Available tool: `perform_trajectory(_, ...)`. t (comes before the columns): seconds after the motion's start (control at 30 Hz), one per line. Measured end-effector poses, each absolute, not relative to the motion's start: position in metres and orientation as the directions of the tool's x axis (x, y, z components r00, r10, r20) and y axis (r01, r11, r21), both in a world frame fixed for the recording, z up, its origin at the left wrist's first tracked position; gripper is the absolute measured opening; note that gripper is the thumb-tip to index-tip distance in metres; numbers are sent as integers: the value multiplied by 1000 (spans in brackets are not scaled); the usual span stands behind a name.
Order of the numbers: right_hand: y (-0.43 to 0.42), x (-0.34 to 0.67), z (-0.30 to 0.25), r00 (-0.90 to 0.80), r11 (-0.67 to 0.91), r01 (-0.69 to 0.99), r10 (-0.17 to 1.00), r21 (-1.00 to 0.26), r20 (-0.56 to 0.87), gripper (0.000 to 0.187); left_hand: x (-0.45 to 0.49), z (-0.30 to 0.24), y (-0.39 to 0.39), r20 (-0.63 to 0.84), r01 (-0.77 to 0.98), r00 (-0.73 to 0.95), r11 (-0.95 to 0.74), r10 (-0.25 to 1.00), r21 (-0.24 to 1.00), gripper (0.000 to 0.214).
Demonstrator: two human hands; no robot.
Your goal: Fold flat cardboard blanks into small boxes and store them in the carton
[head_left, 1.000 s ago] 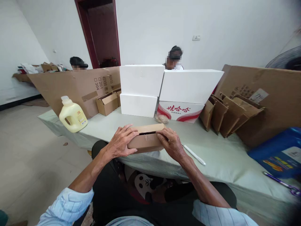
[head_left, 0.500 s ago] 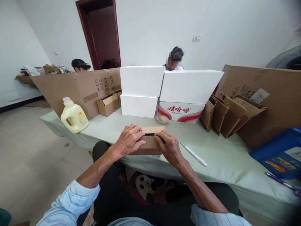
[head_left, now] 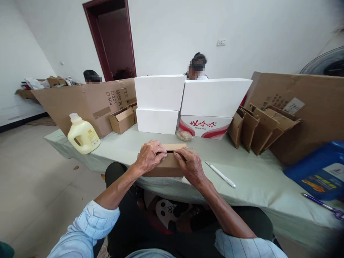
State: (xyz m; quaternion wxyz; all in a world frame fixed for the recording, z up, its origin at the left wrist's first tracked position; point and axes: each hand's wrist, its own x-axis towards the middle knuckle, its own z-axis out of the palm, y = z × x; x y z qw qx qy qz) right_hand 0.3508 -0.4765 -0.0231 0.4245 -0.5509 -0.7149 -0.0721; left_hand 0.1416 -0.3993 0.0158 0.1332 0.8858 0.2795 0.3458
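Observation:
A small brown cardboard box [head_left: 168, 165] lies at the near edge of the pale green table [head_left: 249, 179], right in front of me. My left hand [head_left: 149, 156] is curled over its left end and top flap, fingers closed on it. My right hand [head_left: 189, 165] grips the right end, with its fingers pressing on the flap seam. A dark slit shows between the top flaps. Both hands hold the box against the table.
A white pen-like tool [head_left: 220, 174] lies right of the box. A yellow jug [head_left: 83, 134] stands at left. White foam boxes [head_left: 159, 92], a printed carton [head_left: 204, 126] and folded cardboard boxes [head_left: 258, 128] line the back. A blue bin [head_left: 317, 168] and scissors [head_left: 322, 206] sit at right. Two people sit behind.
My hands have slid inward along the box top toward the centre seam, and the raised flap has been pressed down flatter. The view shifted slightly.

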Motion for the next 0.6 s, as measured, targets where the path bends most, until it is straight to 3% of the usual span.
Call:
perform_trajectory(0.17,-475,349,-24,-15,376,843,731,-384,682,20,143,13,-401,594,384,581,-830,557,403,16)
perform_trajectory(0.43,-475,348,-25,-10,376,831,747,-410,665,21,145,7,-406,652,485,629,-869,423,96,22)
perform_trajectory(0.6,-477,348,-25,-7,384,829,735,-407,678,23,146,6,-412,644,491,664,-871,380,7,22)
